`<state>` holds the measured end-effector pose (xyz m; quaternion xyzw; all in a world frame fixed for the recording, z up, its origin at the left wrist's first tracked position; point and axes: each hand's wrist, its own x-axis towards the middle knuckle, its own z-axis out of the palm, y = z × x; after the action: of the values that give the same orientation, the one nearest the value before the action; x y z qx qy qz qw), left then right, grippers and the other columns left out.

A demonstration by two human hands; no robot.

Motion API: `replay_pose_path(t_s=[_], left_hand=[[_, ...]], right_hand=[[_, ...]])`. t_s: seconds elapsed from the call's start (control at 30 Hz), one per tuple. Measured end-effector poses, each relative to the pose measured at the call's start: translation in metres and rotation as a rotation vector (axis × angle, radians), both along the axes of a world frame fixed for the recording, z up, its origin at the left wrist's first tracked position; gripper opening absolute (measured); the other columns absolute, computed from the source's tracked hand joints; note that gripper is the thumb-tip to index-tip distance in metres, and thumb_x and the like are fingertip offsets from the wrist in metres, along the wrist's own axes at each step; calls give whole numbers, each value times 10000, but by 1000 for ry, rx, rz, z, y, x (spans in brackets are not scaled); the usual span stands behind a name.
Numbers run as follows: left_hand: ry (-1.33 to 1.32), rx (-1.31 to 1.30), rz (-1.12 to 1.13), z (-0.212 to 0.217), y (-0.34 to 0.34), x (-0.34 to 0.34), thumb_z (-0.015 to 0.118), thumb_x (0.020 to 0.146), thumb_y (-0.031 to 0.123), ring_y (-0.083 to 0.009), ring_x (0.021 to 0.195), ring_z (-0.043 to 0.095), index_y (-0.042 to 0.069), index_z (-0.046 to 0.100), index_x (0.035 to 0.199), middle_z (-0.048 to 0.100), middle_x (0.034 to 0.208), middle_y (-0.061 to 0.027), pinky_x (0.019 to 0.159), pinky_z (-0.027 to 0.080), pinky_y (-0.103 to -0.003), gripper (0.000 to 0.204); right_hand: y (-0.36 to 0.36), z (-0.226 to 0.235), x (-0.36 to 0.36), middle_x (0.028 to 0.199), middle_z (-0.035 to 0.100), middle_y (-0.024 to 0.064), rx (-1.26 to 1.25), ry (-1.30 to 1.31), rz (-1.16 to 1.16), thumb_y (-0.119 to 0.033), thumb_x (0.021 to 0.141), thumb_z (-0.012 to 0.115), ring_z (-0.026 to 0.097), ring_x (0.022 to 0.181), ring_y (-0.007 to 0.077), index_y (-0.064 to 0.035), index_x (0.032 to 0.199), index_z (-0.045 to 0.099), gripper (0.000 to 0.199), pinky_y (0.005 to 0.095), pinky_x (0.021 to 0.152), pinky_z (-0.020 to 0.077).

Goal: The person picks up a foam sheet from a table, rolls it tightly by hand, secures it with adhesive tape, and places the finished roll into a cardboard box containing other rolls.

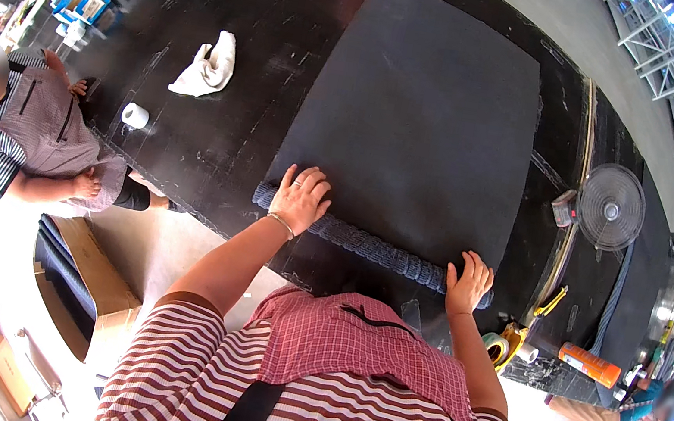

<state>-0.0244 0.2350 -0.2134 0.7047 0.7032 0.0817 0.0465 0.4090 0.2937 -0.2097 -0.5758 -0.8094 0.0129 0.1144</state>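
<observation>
we see a bumpy blue-gray roll [379, 252] on the big black table [235, 134], right in front of our body. it lies at the near edge of a large, flat, dark gray sheet [422, 110], and it slants a bit, with its left end farther from us than its right end.

our left hand [300, 198] lies over the roll near its left end, palm down, and a short bit of the roll pokes out past it on the left. (we have a ring and a bracelet on that side.) our right hand [469, 284] is on the right end, and a little tip shows beside it. the two hands are well apart, and the middle of the roll lies bare between them. both hands touch the roll, but we cannot tell if they squeeze it or just rest on it.

farther off to the left we see a crumpled white cloth [207, 67] and a small white roll [135, 116]. off to the right is a round fan [612, 208].
</observation>
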Motion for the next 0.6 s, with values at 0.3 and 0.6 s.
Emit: replay_pose_path(t_s=[0.3, 0.6], left_hand=[[203, 197, -85, 12, -2, 6, 621, 906, 350, -214, 1237, 528, 182, 692, 1114, 608, 1223, -29, 1076, 376, -460, 277], [70, 277, -67, -9, -14, 4, 622, 886, 253, -211, 829, 650, 150, 626, 847, 629, 794, -18, 731, 494, -365, 111]], right_hand=[[-9, -18, -1, 902, 645, 112, 148, 205, 15, -202, 914, 707, 606, 872, 345, -70, 948, 623, 159, 478, 828, 479], [-49, 4, 7, 1161, 618, 176, 71, 227, 160, -335, 845, 773, 542, 1147, 397, -7, 1107, 616, 449, 515, 1010, 434]])
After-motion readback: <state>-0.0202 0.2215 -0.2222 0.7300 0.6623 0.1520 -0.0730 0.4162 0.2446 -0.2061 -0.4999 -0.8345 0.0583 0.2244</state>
